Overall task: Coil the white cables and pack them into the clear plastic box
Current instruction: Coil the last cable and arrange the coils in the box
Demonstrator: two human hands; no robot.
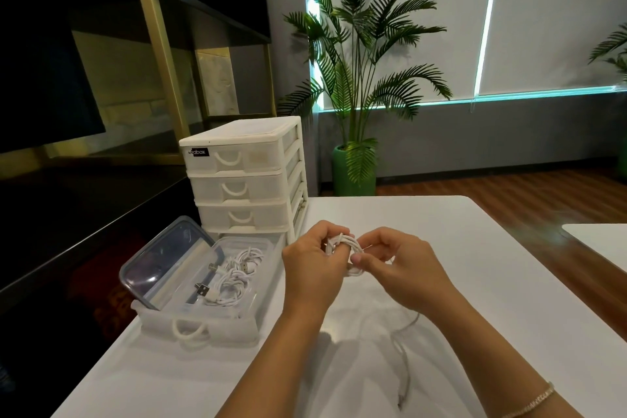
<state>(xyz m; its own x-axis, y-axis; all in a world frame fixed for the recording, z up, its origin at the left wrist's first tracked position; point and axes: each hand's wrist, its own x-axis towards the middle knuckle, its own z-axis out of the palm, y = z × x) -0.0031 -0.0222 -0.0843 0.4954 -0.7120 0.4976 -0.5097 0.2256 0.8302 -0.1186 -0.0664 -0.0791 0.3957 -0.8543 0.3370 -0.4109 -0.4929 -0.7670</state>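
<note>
Cable: while both hands met above the table (pixel 458 248), the cable (pixel 346 246) sat wound round left hand (pixel 314 266) fingers
Right hand (pixel 398 268): fingers curled, pinching the coil
Box (pixel 203 319): held coiled cables

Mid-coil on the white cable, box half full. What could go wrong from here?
1. The loose tail trails across the table toward the near edge; it may drag or snag while winding.
2. The coil is pinched between left hand and right hand; easing the grip may let it spring open.
3. The lid leans inside the clear box beside packed cables, leaving little room.
</note>
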